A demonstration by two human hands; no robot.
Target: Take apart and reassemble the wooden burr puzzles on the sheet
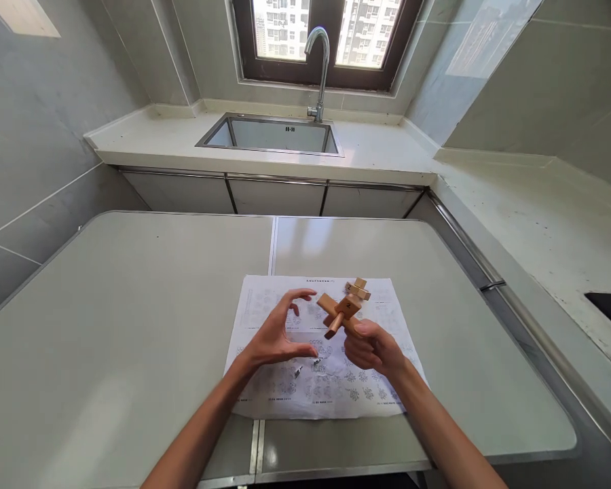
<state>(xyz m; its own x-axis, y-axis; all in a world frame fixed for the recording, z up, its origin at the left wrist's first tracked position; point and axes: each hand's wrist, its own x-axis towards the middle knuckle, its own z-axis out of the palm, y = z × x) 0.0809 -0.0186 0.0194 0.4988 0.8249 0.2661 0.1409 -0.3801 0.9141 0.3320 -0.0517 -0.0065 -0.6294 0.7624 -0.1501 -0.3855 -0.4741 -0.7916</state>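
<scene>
A wooden block assembly [347, 307] of crossed sticks, with a dark "2" on one face, is held up by one stick in my right hand [369, 348], whose fingers are closed round it. To its left, my left hand [280, 329] is open, thumb and fingers curved apart with nothing between them. Just behind the held assembly, a second wooden piece [359, 288], also marked "2", shows partly. Beneath both hands lies a white printed sheet [254, 299] with small diagrams. Two small dark-and-white scraps [298, 371] rest on the sheet near my left thumb.
The sheet lies on a pale table [132, 305] with a metal seam. Beyond the table are a white counter [377, 149], a steel sink [275, 136] and a tall faucet [323, 68] below a window. Another counter [540, 217] runs along the right.
</scene>
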